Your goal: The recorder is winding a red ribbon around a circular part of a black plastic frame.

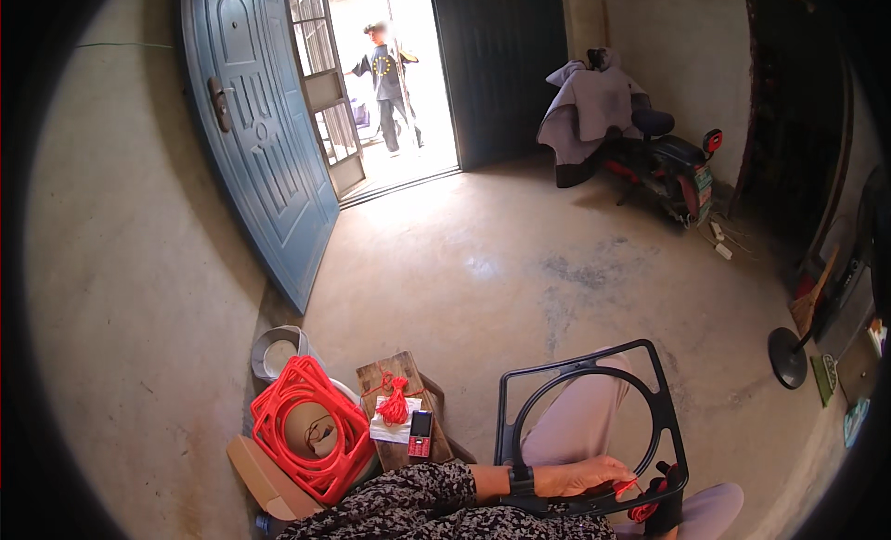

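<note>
A black plastic square frame (pixel 657 378) with a large round opening rests tilted across my lap. My left hand (pixel 585 477), with a dark band at the wrist, reaches over its near edge. Its fingers are pinched on a thin red cord (pixel 627 487). At the frame's near right corner is my right hand (pixel 663 507), dark as if gloved and partly hidden. It seems closed around a small bundle of the same cord (pixel 641 512), though its fingers show poorly.
To my left, a wooden stool (pixel 406 364) bears a red cord hank (pixel 395 405) and a phone (pixel 420 432). Beside it are red frames (pixel 269 430), a cardboard box (pixel 269 475) and a bucket (pixel 299 338). A covered scooter (pixel 664 160), blue door (pixel 269 141) and person (pixel 383 76) are farther off.
</note>
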Tool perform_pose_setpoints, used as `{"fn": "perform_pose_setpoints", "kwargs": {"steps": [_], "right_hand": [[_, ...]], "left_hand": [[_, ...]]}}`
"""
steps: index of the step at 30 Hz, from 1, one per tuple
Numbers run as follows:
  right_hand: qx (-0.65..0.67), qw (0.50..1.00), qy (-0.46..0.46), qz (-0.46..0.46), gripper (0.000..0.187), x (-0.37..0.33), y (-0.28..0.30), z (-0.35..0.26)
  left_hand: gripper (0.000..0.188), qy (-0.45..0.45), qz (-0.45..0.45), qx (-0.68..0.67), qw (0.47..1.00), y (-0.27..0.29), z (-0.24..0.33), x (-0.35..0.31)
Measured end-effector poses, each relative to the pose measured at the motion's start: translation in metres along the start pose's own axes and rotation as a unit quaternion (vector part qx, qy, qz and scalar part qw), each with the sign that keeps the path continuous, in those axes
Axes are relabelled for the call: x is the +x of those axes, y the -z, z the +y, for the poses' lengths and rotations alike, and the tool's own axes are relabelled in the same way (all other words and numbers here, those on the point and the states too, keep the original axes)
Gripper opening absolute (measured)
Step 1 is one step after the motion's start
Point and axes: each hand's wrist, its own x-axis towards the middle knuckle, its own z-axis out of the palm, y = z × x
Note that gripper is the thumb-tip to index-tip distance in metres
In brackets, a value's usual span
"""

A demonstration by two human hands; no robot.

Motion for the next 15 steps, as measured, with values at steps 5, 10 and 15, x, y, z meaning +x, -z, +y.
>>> {"fn": "perform_pose_setpoints", "kwargs": {"steps": [5, 10, 15], "right_hand": [[0.041, 0.997, -0.017, 0.071, 0.039, -0.004, -0.021, -0.022], [0.126, 0.986, -0.049, 0.095, 0.039, 0.006, 0.002, -0.017], [0.118, 0.984, -0.021, 0.133, 0.041, -0.002, 0.014, -0.027]], "left_hand": [[0.02, -0.011, 0.0, 0.006, 1.0, 0.004, -0.002, 0.004], [0.02, -0.025, -0.008, 0.034, 0.999, 0.01, -0.002, 0.007], [0.023, -0.06, -0.037, 0.066, 0.995, 0.008, 0.003, 0.005]]}}
